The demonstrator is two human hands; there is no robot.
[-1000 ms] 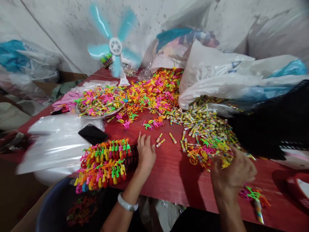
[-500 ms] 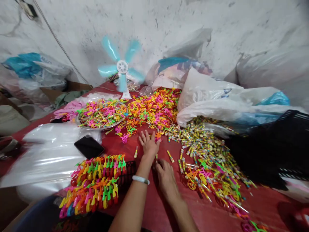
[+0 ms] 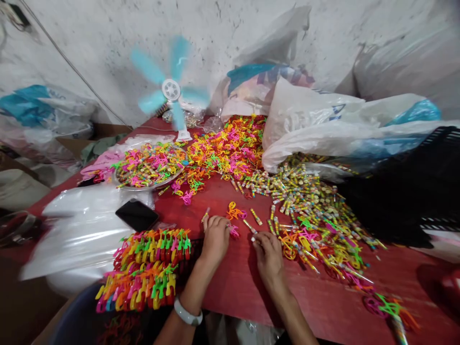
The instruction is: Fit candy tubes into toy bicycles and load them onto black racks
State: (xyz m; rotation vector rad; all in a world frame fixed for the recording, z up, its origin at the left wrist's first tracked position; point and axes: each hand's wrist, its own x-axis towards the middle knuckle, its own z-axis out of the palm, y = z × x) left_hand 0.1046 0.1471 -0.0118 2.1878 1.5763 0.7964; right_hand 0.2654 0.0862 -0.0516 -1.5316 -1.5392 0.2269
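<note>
My left hand [image 3: 215, 237], with a pale bangle on its wrist, is closed over the red table; a small clear-ended patterned tube [image 3: 206, 213] pokes out at its thumb. Its other fingertips curl beside a few plastic bicycle-shaped pieces, orange [image 3: 234, 211] and pink [image 3: 233, 231]. To the right, my right hand [image 3: 269, 251] pinches the near end of another patterned tube [image 3: 248, 225] between thumb and forefinger. One more loose tube [image 3: 256, 216] lies just beyond it. What the left palm covers is hidden.
Heaps of bicycle pieces [image 3: 230, 148] and patterned tubes [image 3: 312, 191] lie behind and right. A full metal tray [image 3: 143, 188], a phone [image 3: 136, 214], rows of colourful plastic pieces [image 3: 147, 249] and plastic sheets [image 3: 82, 235] are left. A fan [image 3: 171, 90] spins behind.
My left hand has drawn back from the heap and closed at the tube on the left. My right hand has shifted right with its tube. A few bicycle pieces now lie between my hands.
</note>
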